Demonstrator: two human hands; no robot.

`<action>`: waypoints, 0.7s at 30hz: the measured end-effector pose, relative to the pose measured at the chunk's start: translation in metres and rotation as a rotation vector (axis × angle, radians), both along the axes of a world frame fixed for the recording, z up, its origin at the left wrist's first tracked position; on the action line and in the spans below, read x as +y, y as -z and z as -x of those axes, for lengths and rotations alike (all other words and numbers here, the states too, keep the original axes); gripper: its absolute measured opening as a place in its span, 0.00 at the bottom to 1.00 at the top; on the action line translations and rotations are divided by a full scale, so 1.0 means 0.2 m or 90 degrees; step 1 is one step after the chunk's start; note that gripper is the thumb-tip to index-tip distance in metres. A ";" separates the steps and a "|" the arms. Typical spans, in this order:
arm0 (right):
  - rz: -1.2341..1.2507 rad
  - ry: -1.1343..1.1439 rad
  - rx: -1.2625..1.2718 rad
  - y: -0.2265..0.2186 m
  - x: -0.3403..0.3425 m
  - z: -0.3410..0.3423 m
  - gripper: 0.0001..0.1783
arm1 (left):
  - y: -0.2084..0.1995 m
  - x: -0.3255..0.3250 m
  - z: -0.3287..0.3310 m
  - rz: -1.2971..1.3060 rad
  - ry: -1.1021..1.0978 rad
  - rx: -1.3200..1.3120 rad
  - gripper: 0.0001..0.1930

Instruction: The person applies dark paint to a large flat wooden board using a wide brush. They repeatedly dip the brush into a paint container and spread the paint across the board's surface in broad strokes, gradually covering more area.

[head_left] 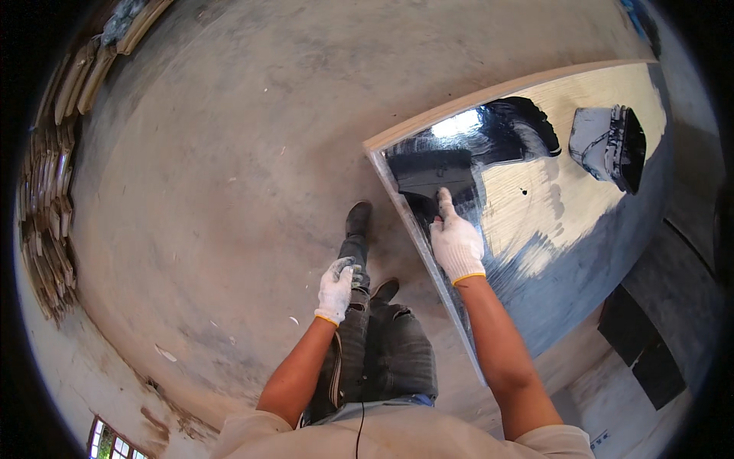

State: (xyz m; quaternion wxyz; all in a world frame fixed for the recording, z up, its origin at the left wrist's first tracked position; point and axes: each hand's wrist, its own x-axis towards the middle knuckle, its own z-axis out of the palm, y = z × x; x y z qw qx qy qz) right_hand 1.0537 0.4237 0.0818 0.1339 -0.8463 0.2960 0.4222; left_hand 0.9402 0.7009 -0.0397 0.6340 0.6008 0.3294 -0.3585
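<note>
My right hand (459,243), in a white knitted glove, grips a wide, flat, dark scraper (436,172), the index finger stretched along it. The scraper lies against the near left corner of a large pale board (508,210). Glossy black coating (520,126) covers the board's left far part, and a thinner dark smear spreads over its near side. My left hand (335,291), gloved too, hangs beside my leg, clear of the board. Its fingers are curled, their tips stained grey, with nothing visible in them.
A square tub (592,141) smeared with black stands tilted in view on the board's far right. Stacked flat bundles (53,206) line the left wall. Dark panels (642,348) lie at the lower right. My shoes (358,219) stand on the concrete floor left of the board's edge.
</note>
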 end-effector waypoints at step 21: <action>-0.024 -0.140 -0.028 -0.02 -0.25 0.32 0.35 | -0.01 -0.09 0.16 -0.003 0.029 -0.011 0.14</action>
